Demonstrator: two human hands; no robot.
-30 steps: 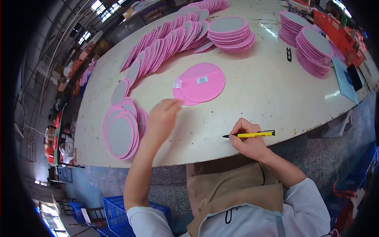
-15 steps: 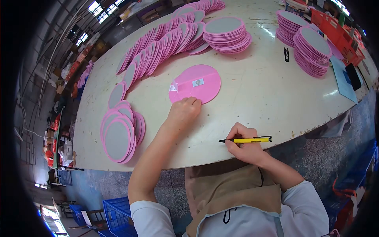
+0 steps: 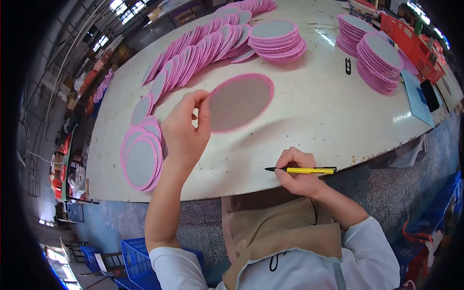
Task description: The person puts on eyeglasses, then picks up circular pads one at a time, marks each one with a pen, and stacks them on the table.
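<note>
My left hand (image 3: 186, 128) pinches the left edge of a round fabric disc (image 3: 241, 104), thumb and fingers closed on its rim. The disc is tilted up off the table, its grey face with a pink border turned towards me. A shadow falls on the table below it. My right hand (image 3: 298, 169) is closed around a yellow pen (image 3: 309, 170), its black tip pointing left, near the table's front edge. To the left of my left hand, several similar grey discs with pink rims (image 3: 140, 164) lie in a loose pile.
Long leaning rows of pink-edged discs (image 3: 193, 60) run along the far left of the table (image 3: 290, 125). Stacks of discs stand at the back (image 3: 274, 41) and right (image 3: 379, 63). Small black thread snips (image 3: 348, 66), a red basket (image 3: 411, 43) and a dark phone (image 3: 429, 94) are also there.
My left hand has lifted the disc off the table and turned it over, from its pink labelled side to its grey side. My right hand stays nearly still with the pen.
</note>
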